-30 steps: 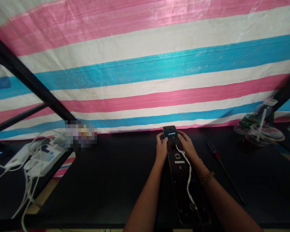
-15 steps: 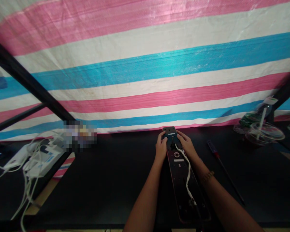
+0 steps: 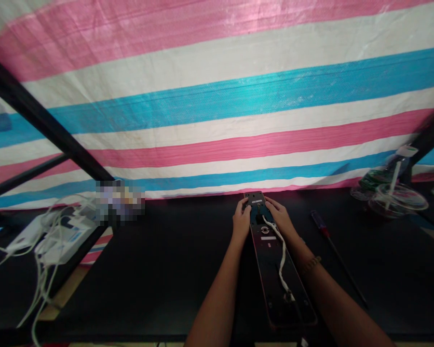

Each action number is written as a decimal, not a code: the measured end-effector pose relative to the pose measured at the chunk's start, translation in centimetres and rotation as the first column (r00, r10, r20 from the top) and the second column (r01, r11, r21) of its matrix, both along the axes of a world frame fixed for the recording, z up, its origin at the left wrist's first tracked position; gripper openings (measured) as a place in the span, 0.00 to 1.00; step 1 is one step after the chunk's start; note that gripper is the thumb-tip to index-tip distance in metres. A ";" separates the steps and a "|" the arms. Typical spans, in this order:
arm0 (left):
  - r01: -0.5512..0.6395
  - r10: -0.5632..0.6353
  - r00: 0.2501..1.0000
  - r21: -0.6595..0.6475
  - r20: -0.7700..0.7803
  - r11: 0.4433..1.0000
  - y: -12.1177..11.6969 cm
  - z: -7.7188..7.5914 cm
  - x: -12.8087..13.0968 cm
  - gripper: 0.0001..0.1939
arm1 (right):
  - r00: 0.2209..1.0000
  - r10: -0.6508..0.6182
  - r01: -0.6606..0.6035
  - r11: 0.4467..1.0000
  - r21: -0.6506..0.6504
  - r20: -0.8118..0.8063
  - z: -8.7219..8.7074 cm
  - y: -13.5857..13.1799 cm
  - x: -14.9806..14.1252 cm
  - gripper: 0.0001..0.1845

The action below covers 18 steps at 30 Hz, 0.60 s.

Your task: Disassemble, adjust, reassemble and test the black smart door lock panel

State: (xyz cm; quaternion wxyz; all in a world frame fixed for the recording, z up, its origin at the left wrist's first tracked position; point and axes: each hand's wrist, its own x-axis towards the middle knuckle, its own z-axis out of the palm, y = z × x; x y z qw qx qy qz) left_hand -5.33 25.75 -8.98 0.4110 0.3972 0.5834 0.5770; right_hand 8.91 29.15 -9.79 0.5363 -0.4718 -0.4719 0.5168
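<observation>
A long, narrow dark panel (image 3: 275, 270) lies lengthwise on the black table in front of me. A white-wrapped cable (image 3: 284, 255) runs along it from a connector near the far end to a fitting near the close end. My left hand (image 3: 242, 217) grips the panel's far end along the left edge, thumb on top. On the opposite edge my right hand (image 3: 278, 212) holds the same end, its thumb also over the top face. The fingers underneath are hidden. To the right rests a long screwdriver (image 3: 323, 229) with a dark and red handle.
A clear plastic cup (image 3: 396, 205) with a straw and a plastic bottle (image 3: 379, 176) stand at the back right. On the left are white power strips (image 3: 63, 241) with tangled cables. A striped tarp (image 3: 238, 111) hangs behind the table, beside a black frame bar (image 3: 54, 130).
The panel has shifted very slightly in view. Both hands keep the same hold on its far end.
</observation>
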 end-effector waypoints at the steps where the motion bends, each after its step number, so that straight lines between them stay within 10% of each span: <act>1: 0.001 -0.001 1.000 -0.001 0.003 1.000 0.0 0.0 0.0 0.15 | 1.000 0.001 -0.001 1.000 0.002 0.000 0.0 0.0 0.0 0.27; 18: 0.007 -0.007 1.000 -0.012 -0.006 1.000 0.0 0.0 0.1 0.16 | 1.000 0.000 0.000 1.000 0.000 -0.010 0.2 -0.2 -0.1 0.25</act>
